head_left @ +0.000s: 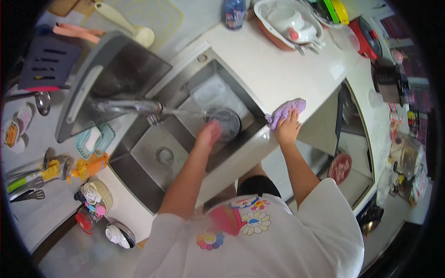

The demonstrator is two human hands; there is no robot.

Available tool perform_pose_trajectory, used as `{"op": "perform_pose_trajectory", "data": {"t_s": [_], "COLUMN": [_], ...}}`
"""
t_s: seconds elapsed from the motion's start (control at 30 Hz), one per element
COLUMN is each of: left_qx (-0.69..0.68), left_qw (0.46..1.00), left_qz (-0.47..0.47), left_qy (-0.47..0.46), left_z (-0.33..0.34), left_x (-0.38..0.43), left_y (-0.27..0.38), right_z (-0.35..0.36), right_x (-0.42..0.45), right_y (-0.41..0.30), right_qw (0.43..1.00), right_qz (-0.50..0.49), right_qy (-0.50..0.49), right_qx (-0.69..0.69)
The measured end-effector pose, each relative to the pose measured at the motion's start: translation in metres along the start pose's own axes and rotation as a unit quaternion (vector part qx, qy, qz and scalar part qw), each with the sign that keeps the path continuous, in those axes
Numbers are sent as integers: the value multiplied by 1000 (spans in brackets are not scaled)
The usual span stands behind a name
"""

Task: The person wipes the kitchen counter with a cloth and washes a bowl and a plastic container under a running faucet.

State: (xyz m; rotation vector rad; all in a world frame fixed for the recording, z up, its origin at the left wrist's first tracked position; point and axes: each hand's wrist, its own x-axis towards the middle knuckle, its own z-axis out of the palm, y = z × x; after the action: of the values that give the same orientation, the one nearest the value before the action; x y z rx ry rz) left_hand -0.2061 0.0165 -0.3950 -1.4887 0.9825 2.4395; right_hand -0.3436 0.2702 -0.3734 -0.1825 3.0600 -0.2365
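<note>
My left hand (209, 133), blurred, is in the right basin of a stainless steel double sink (146, 142). It is beside a round, dark-rimmed vessel (227, 123) that holds water; whether the fingers grip it I cannot tell. Water streams from the faucet (128, 106) toward the vessel. A whitish, see-through flat item (217, 92) lies behind it in the same basin. On the counter's front corner, right of the sink, my right hand (288, 128) has its fingers over a crumpled purple cloth (286, 110).
A basin of bowls and utensils (259, 14) stands at the back right near a bottle (235, 15). A dark board-like panel (121, 69) rises behind the faucet. Left of the sink are a soap dish (95, 140), an orange bottle (92, 166) and utensils. An open-topped recess (354, 139) lies right.
</note>
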Motion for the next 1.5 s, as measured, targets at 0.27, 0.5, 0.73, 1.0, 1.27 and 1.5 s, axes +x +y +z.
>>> {"op": "perform_pose_trajectory", "data": {"t_s": [0.27, 0.5, 0.73, 1.0, 1.27, 1.5], "left_qx": [82, -6, 65, 234, 360, 355], "left_qw": [995, 999, 997, 895, 893, 866], "left_qz": [44, 9, 17, 144, 133, 192], "left_qy": [-25, -35, 37, 351, 236, 296], "left_z": [-9, 3, 13, -111, -65, -44], "left_x": [-26, -14, 42, 149, 114, 79], "left_y": [28, 42, 21, -112, -97, -85], "right_z": [-2, -10, -43, -41, 178, 171], "right_x": [-179, -146, -30, -10, -3, 2], "right_y": [-42, -74, 41, -93, -136, -143], "right_qw": [942, 864, 960, 883, 892, 786], "right_qz": [-300, -478, -231, -333, -264, -320], "right_qy": [-147, -156, -127, -165, -359, -515], "right_qx": [31, 40, 95, 288, 71, 118]}}
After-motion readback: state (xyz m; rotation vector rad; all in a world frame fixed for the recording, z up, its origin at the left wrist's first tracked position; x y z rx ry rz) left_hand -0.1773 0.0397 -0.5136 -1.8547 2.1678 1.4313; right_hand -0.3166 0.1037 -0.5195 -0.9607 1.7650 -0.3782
